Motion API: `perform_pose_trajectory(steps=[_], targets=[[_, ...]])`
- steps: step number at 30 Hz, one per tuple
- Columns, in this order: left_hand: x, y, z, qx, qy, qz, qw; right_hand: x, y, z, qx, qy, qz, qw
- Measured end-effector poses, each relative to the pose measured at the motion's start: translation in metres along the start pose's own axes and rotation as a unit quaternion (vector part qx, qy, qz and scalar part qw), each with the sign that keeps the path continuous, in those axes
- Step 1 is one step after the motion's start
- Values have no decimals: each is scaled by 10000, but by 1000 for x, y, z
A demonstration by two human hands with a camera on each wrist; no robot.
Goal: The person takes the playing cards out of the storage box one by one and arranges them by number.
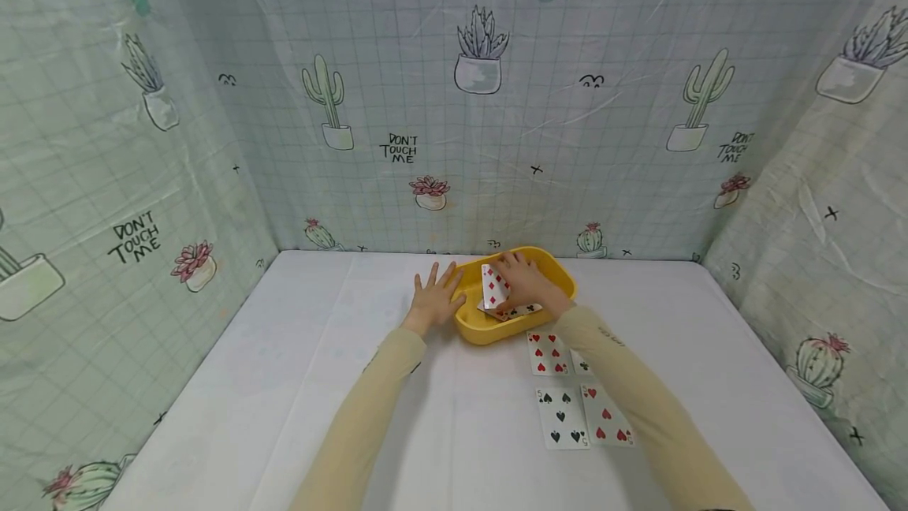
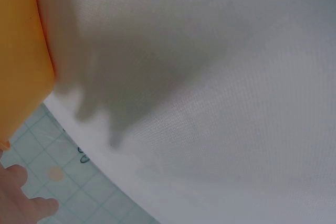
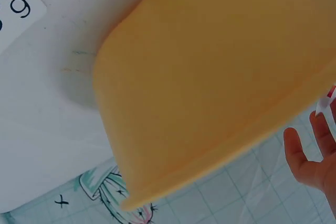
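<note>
Beige sleeves stretch forward; right one hides parts of heart card and club card, five of spades and six of hearts alongside. Left hand spread at yellow tray; right hand pinches diamond card within tray, other cards beneath. Cactus-print cloth behind.

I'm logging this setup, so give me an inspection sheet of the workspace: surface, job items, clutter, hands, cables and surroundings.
Surface: white table, faint creases.
Job's things: yellow tray with cards inside; four face-up cards nearer the person, some partly hidden by the right sleeve.
Clutter: nothing seen.
Hands: left hand at the tray's left rim, fingers spread, contact unclear; right hand holds a diamonds card over the tray.
Cables: nothing seen.
Surroundings: cloth backdrop printed with cacti and "DON'T TOUCH ME".
</note>
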State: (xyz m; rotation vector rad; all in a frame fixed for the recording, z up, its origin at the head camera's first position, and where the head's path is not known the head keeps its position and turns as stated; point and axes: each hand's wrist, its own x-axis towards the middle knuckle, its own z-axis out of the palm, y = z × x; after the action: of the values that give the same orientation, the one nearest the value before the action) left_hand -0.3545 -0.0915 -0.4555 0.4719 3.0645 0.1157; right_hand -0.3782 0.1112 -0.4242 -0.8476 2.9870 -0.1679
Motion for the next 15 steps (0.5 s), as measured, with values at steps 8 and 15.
perform_pose_trajectory(steps=[8, 15], targets=[[0, 0, 0, -7, -7, 14, 10000, -4, 0, -11, -61, 108, -97, 9999], [2, 0, 2, -17, -79, -40, 10000, -12, 4, -19, 31, 118, -237, 9996]])
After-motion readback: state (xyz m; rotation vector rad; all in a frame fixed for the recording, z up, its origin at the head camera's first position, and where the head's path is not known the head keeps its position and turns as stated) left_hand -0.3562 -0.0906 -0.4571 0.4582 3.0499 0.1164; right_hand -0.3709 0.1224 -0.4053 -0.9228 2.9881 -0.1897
